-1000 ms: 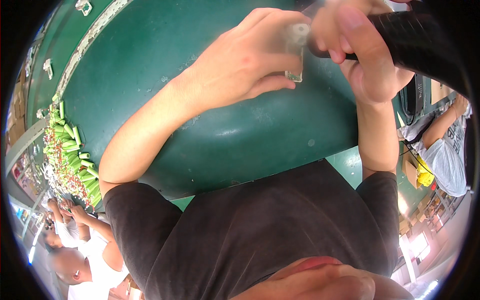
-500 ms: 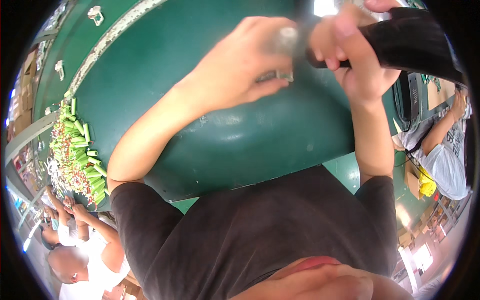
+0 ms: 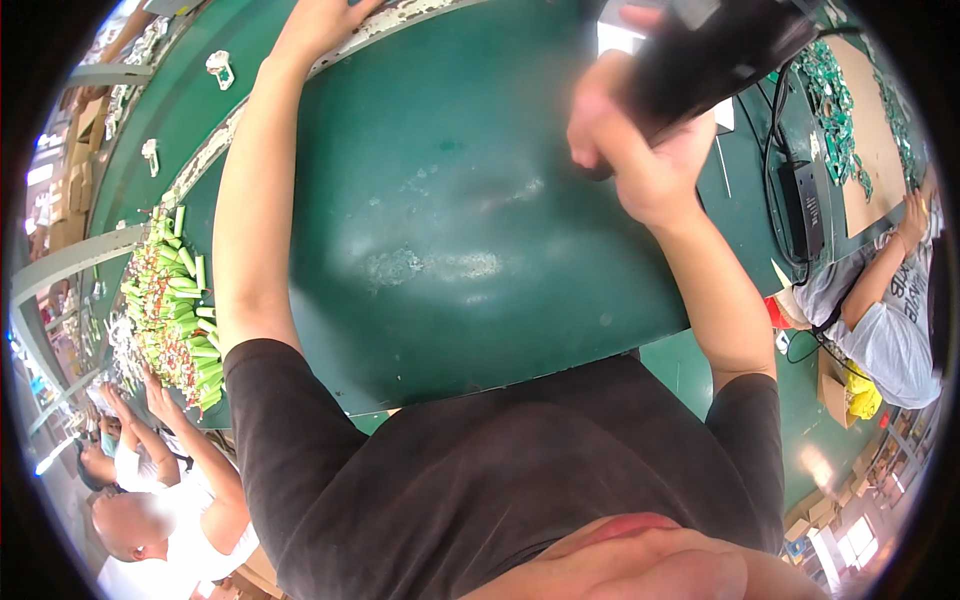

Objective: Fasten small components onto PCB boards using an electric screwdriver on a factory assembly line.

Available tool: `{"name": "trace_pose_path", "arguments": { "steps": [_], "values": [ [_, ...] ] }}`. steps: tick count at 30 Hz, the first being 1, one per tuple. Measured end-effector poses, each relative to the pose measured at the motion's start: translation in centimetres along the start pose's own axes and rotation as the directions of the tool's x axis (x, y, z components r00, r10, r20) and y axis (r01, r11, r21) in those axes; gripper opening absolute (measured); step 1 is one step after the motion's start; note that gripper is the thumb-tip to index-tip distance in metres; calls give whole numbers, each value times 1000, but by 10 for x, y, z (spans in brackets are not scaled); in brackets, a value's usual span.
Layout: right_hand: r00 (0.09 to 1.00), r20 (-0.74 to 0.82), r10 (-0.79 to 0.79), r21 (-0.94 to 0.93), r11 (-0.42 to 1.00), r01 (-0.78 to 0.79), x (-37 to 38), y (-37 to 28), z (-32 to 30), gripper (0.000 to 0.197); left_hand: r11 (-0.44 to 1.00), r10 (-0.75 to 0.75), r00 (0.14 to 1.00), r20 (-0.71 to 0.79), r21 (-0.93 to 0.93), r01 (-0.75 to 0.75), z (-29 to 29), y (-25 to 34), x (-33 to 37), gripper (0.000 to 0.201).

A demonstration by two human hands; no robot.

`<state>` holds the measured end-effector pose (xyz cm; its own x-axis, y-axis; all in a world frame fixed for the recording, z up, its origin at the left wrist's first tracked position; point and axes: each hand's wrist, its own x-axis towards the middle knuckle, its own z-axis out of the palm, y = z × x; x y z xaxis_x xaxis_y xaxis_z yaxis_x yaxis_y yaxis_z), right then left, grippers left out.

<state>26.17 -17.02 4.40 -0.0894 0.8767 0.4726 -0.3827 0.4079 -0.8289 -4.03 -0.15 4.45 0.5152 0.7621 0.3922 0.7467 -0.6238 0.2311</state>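
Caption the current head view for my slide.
Right hand holding a blurred black object above a green bench, left hand near a chipped white strip, green cylinders heaped at left.

1. I count two hands on the wearer: one left hand (image 3: 322,25) and one right hand (image 3: 645,150).
2. One black object (image 3: 715,60) on my feed.
3. Two small white parts (image 3: 219,69).
4. Green cylinders (image 3: 185,300): one heap, more than a dozen, too tangled for me to count exactly.
5. Small green pieces (image 3: 828,110): two clusters, individually too small for me to count.
6. One black box (image 3: 803,210).
7. One yellow bundle (image 3: 862,392).
8. Other people (image 3: 885,330): one on the right, at least two on the left.
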Motion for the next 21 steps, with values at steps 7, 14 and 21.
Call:
{"name": "trace_pose_path", "arguments": {
  "steps": [7, 14, 21],
  "values": [
    [954, -53, -294, -353, 900, 257, 22, -63, -23, 52, 987, -7, 999, 54, -161, 15, 9, 56, -14, 14],
    [971, 88, -222, -515, 824, 235, 45, -72, -46, 52, 895, 339, 935, 105, -342, -287, 29, 189, -78, 20],
    [980, 139, -144, -470, 861, 193, 36, -69, -63, 42, 837, 384, 923, -10, -420, -352, 50, 201, -94, 26]
  ]
}}
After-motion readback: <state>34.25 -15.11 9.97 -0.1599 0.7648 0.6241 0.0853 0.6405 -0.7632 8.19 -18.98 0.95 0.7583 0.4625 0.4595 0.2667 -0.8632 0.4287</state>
